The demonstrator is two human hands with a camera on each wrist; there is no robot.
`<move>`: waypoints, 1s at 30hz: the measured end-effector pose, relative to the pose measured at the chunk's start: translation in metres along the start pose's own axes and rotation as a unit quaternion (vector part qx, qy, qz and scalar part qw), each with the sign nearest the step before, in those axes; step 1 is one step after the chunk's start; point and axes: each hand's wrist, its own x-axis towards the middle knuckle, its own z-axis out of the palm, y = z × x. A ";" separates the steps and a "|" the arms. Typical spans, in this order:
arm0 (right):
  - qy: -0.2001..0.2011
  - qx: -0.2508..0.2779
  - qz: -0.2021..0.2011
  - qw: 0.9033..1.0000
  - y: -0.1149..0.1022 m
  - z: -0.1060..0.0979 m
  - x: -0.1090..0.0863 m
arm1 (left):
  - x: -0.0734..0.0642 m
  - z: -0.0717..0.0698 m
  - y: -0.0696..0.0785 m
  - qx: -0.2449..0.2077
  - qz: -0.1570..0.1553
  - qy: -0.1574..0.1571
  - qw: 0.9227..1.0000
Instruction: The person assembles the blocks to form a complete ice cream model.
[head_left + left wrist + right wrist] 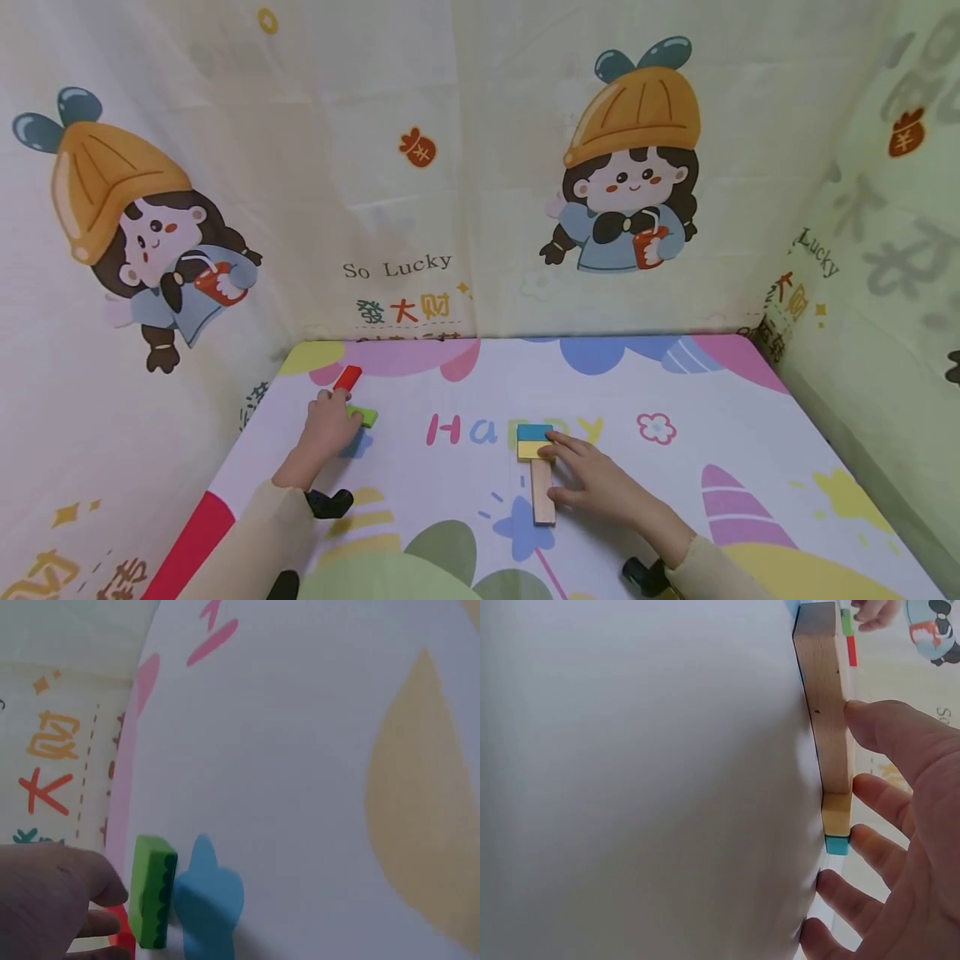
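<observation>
On the left of the table in the head view, my left hand (330, 425) reaches over a red block (348, 378) and a green block (364, 417). The left wrist view shows its fingertips beside the green block (153, 892), which has a dark scalloped side, and over the red block. My right hand (600, 483) lies beside a plain wooden block (542, 492) with a yellow block (528, 451) and a blue block (535, 432) across its far end. In the right wrist view its thumb touches the wooden block (823, 705), fingers spread along the yellow and blue ones.
A white table mat (450, 392) with printed letters, flowers and coloured shapes lies under the blocks. Printed fabric walls (495, 183) stand behind the table and at both sides. A black strap (330, 503) sits at the left wrist, another black piece (643, 575) near the right.
</observation>
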 end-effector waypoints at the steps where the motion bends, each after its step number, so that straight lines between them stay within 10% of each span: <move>1: 0.000 -0.001 0.002 1.000 0.000 0.000 0.000 | 0.002 -0.002 -0.002 -0.001 -0.004 -0.013 1.000; 12: 0.004 0.000 0.013 1.000 0.000 0.000 0.000 | 0.022 -0.002 -0.029 -0.096 -0.013 -0.098 0.990; 30: 0.011 0.011 0.012 1.000 -0.001 0.006 0.000 | 0.028 -0.005 -0.037 -0.152 -0.060 -0.068 0.984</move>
